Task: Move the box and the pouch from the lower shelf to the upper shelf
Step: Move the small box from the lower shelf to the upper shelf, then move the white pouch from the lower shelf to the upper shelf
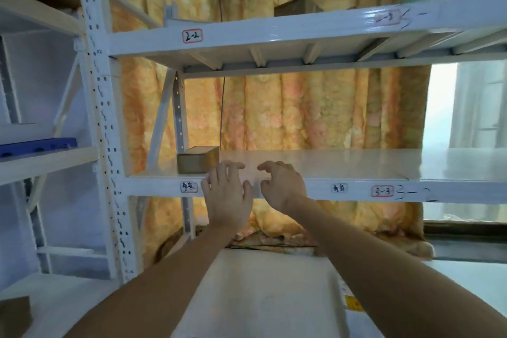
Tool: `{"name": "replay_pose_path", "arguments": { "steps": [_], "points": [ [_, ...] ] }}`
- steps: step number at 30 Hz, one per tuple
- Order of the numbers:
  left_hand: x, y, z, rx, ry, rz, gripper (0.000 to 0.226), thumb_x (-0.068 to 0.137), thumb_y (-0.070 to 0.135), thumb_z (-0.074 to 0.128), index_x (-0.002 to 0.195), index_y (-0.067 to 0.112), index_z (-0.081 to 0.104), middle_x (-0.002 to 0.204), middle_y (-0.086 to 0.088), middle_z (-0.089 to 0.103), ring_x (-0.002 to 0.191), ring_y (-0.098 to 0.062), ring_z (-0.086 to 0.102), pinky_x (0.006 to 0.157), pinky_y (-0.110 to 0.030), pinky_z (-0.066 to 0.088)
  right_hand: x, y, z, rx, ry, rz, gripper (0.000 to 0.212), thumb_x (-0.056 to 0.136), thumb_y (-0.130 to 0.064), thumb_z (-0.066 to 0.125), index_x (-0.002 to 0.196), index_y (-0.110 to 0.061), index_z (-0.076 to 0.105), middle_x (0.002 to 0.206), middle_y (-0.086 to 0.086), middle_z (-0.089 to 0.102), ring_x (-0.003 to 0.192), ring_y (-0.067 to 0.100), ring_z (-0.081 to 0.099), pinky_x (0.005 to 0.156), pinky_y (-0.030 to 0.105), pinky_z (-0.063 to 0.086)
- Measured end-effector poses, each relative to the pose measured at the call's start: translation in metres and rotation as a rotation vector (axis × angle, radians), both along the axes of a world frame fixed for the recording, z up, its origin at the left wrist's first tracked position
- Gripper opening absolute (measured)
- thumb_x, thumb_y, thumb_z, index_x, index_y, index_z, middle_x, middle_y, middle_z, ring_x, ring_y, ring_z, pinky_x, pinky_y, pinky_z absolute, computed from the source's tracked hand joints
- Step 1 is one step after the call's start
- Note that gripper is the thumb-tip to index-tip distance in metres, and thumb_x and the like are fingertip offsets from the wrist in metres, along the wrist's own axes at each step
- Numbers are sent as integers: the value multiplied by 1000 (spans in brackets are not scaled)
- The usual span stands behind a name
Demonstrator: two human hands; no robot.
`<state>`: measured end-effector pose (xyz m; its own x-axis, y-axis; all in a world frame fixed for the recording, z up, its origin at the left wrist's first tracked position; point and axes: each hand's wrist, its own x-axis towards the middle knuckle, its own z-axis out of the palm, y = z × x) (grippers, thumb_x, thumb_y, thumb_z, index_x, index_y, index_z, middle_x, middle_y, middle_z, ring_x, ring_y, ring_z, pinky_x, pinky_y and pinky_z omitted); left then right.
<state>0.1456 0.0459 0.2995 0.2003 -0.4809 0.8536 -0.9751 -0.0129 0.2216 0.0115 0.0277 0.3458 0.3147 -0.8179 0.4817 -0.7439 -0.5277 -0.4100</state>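
Box [198,159] sits at frame centre-left on the shelf [315,163]. Left hand [226,195] and right hand [282,186] hover beside it, fingers spread, holding nothing. Pouch unseen; likely next step is fetching it.

Bright, daylit from an overexposed window [466,132] at three o'clock; glare on the shelf [356,162]; soft overall, with bent lines toward the edges.
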Motion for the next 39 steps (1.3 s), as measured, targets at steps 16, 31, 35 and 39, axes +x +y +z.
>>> {"name": "replay_pose_path", "arguments": {
  "steps": [16,31,35,39],
  "points": [
    [-258,57,-106,384,291,-246,37,95,43,47,125,23,51,128,-1,55,124,-25,44,100,-43,37,-298,86,-115,324,-30,-278,27,92,-28,51,113,-18,66,113,7,71,107,29,65,95,44,54],
    [-198,-71,-278,843,485,-196,48,96,40,44,140,22,45,140,-8,51,129,-28,44,104,-45,37,-232,-55,-296,721,11,-387,57,91,-34,55,145,-21,45,144,11,46,117,32,61,103,46,52],
    [-177,-114,-317,888,481,-177,50,97,42,41,142,21,46,139,-7,53,129,-27,45,105,-45,35,-218,-95,-335,773,-38,-467,58,94,-37,51,146,-14,41,138,16,48,120,36,57,101,51,52],
    [-174,-145,-340,869,466,-255,44,99,42,38,131,20,59,128,-3,62,120,-26,51,102,-42,40,-211,-125,-360,811,-112,-529,55,95,-38,50,140,-7,43,134,17,52,118,35,57,101,51,52]
  ]
}}
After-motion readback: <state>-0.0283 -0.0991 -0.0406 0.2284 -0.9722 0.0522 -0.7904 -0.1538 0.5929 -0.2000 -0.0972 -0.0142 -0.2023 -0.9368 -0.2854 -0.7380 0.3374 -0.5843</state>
